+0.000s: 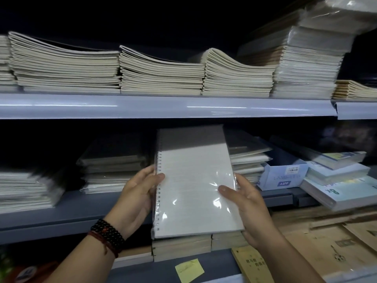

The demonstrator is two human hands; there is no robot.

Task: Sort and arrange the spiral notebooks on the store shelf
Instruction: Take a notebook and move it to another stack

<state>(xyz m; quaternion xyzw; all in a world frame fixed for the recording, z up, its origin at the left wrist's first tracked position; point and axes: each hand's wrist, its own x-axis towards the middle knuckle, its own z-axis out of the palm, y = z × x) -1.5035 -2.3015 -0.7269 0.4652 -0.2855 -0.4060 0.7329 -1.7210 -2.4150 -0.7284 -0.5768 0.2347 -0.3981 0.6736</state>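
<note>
Hands [138, 193] [252, 207] grip notebook [193, 186] before shelved stacks [110, 166].

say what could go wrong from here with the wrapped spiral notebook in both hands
1. The spiral notebook is in glossy wrap, held only at its side edges by the left grip and right grip; it may slip.
2. The wrapped stacks stand close on either side; pushing it in could skew them.
3. The tall upper stack already leans; a bump might topple it.
</note>
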